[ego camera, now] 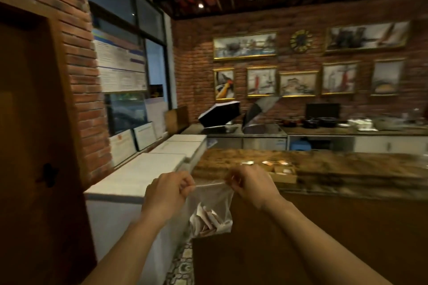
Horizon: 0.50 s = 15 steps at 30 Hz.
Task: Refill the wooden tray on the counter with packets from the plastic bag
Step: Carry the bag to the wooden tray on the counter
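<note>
Low in the middle of the frame we hold a clear plastic bag [212, 203] by its top edge, our left hand [168, 190] pinching one corner and our right hand [251, 184] pinching the other, so the rim stretches taut between them. The packets [208, 220] lie heaped in the bottom of the bag, which hangs in front of the counter's [347, 169] near edge. Just beyond our right hand, at centre right, the wooden tray [286, 176] sits on the counter with a few packets in it, though blur hides how many.
</note>
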Available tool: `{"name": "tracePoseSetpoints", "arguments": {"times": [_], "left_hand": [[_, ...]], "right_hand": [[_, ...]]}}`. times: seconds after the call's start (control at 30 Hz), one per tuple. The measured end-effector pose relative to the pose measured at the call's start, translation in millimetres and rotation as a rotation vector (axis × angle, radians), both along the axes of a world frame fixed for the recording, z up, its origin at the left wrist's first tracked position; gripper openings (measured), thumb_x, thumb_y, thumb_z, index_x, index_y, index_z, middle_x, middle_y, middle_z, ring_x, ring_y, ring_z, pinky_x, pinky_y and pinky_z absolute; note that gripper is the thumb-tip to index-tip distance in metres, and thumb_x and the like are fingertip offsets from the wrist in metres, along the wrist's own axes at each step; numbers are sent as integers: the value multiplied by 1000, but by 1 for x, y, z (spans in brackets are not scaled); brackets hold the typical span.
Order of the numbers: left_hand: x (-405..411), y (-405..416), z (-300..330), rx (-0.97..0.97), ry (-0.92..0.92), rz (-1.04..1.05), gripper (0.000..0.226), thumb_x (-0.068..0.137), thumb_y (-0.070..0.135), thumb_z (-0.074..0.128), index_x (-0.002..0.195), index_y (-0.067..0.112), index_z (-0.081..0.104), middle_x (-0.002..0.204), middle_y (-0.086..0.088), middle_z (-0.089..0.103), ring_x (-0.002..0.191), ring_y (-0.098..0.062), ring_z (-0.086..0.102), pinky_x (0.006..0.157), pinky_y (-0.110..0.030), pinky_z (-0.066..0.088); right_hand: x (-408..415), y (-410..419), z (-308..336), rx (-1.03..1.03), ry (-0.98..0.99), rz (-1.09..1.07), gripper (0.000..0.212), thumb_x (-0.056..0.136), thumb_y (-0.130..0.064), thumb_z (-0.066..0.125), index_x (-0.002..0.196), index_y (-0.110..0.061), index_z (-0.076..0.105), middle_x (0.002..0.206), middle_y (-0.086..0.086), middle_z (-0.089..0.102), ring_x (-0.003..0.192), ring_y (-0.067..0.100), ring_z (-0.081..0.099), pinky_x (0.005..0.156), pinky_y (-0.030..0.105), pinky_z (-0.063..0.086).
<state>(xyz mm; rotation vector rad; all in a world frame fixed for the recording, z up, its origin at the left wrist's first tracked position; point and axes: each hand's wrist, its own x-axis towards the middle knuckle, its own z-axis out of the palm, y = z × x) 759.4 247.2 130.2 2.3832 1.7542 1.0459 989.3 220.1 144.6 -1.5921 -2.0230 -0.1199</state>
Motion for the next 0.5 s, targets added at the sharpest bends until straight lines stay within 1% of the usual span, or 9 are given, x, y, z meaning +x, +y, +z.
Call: {"name": "tracePoseSetpoints", "arguments": {"times": [0.07, 0.1, 0.17, 0.23, 0.3, 0.33, 0.4, 0.5], "left_hand": [[34, 5, -4, -6, -8, -62, 16, 90, 34, 73, 82, 43, 63, 74, 23, 61, 70, 7, 56, 56, -15, 36], [47, 7, -5, -2, -9, -86, 15, 90, 34, 73, 82, 43, 63, 74, 23, 61, 70, 8, 55, 56, -14, 36], [74, 12, -7, -5, 1, -153, 15, 90, 34, 73, 84, 44, 62, 75, 24, 61, 72, 9, 56, 59, -15, 39], [92, 14, -6, -14, 5, -195, 15, 89, 34, 73, 85, 43, 62, 78, 23, 63, 74, 7, 58, 64, -20, 48], [111, 18, -6, -21, -7, -235, 12, 89, 33, 74, 87, 41, 65, 83, 21, 66, 79, 4, 61, 73, -28, 57], [118, 19, -7, -22, -12, -247, 12, 88, 33, 75, 89, 41, 66, 85, 21, 67, 81, 4, 61, 75, -29, 58], [133, 20, -7, -14, -6, -280, 13, 87, 33, 76, 91, 41, 67, 87, 22, 67, 82, 5, 61, 76, -26, 56], [149, 25, -9, -7, 12, -329, 14, 86, 34, 77, 91, 43, 66, 88, 24, 66, 82, 7, 59, 75, -23, 54]], "right_hand": [[31, -7, -3, 0, 2, -66, 11, 93, -25, 66, 100, -32, 71, 95, -8, 75, 85, 13, 69, 77, 36, 58], [43, -10, -4, -1, 4, -93, 11, 93, -24, 66, 99, -32, 71, 94, -9, 75, 83, 12, 69, 76, 35, 58], [68, -17, -5, 13, 17, -144, 13, 92, -22, 67, 99, -33, 71, 92, -12, 73, 79, 5, 67, 72, 29, 58], [85, -21, -6, 14, 29, -171, 14, 92, -23, 68, 99, -35, 71, 90, -15, 72, 77, 0, 64, 70, 24, 56], [100, -28, -7, 5, 31, -207, 13, 93, -24, 68, 100, -35, 70, 91, -14, 73, 78, 1, 65, 72, 25, 58], [106, -31, -8, 11, 28, -217, 12, 93, -25, 68, 100, -35, 70, 91, -14, 73, 79, 1, 66, 73, 27, 58], [118, -36, -8, 13, 36, -245, 12, 93, -25, 69, 100, -34, 71, 93, -13, 74, 80, 2, 66, 74, 28, 59], [131, -41, -8, 7, 52, -283, 11, 92, -26, 70, 99, -34, 72, 92, -14, 73, 78, 1, 65, 72, 27, 57]]}}
